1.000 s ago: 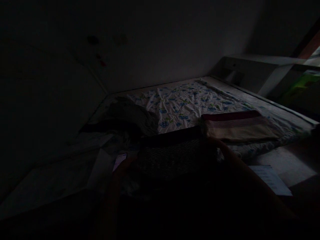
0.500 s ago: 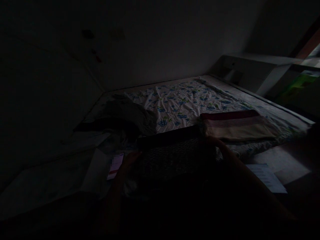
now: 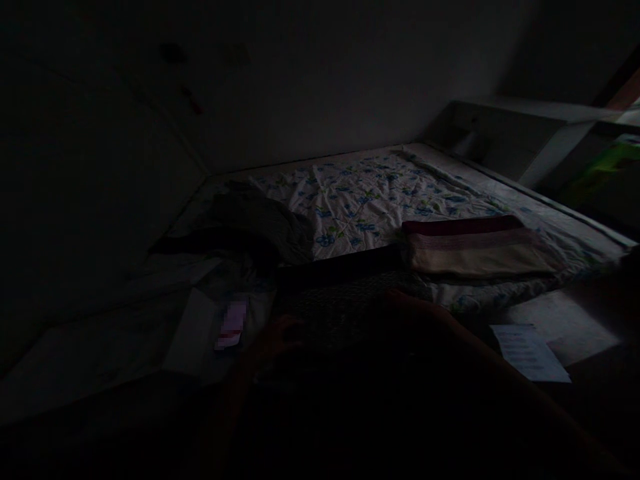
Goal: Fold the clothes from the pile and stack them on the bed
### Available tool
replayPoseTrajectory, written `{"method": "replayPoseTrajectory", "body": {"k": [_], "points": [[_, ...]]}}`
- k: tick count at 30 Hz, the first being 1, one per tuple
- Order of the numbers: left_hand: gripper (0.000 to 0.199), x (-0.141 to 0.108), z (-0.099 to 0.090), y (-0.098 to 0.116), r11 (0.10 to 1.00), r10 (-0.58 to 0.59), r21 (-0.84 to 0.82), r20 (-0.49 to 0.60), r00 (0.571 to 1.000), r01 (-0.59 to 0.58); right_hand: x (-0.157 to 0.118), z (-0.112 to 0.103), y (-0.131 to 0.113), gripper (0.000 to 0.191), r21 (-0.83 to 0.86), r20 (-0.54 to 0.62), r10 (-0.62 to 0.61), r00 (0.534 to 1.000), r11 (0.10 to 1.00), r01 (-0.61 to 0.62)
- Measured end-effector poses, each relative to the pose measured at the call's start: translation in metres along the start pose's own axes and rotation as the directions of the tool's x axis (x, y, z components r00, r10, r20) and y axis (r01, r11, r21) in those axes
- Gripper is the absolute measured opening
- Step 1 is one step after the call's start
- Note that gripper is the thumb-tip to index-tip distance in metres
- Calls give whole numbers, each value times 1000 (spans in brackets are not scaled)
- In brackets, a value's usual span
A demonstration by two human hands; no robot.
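**Two hands on dark cloth at the bed's edge**

The room is very dim. Left of the hands a small pink card [image 3: 231, 325] lies on a pale sheet of paper [image 3: 197, 330], just beside the left hand [image 3: 278, 337]. That hand rests on the near-left edge of a dark patterned cloth [image 3: 340, 303]; its fingers look curled, but whether they grip the cloth cannot be told in the gloom. Beyond the left hand a crumpled grey garment [image 3: 257, 223] sits on the floral bedsheet [image 3: 365, 200]. The dark patterned cloth lies between the two hands, across the bed's near edge. The right hand [image 3: 400, 303] lies on the cloth's right part, its fingers too dark to read as wide or closed. Just beyond and right of it, a folded stack of cloth [image 3: 475, 250], red on top and cream below, rests on the bedsheet. Further right, a white paper [image 3: 530, 350] lies on the floor.
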State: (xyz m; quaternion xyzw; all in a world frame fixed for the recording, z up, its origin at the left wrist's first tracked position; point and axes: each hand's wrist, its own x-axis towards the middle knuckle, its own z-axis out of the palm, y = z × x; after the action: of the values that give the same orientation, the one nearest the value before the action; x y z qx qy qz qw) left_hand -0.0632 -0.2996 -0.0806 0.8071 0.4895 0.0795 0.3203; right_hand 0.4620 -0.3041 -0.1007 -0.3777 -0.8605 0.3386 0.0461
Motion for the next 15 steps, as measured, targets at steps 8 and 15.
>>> {"method": "replayPoseTrajectory", "body": {"k": [8, 15], "points": [[47, -7, 19, 12, 987, 23, 155, 170, 985, -50, -16, -8, 9, 30, 139, 85, 211, 974, 965, -222], [33, -2, 22, 11, 1000, 20, -16, 195, 981, -17, -24, -27, 20, 36, 314, 45, 218, 975, 923, -221]]}}
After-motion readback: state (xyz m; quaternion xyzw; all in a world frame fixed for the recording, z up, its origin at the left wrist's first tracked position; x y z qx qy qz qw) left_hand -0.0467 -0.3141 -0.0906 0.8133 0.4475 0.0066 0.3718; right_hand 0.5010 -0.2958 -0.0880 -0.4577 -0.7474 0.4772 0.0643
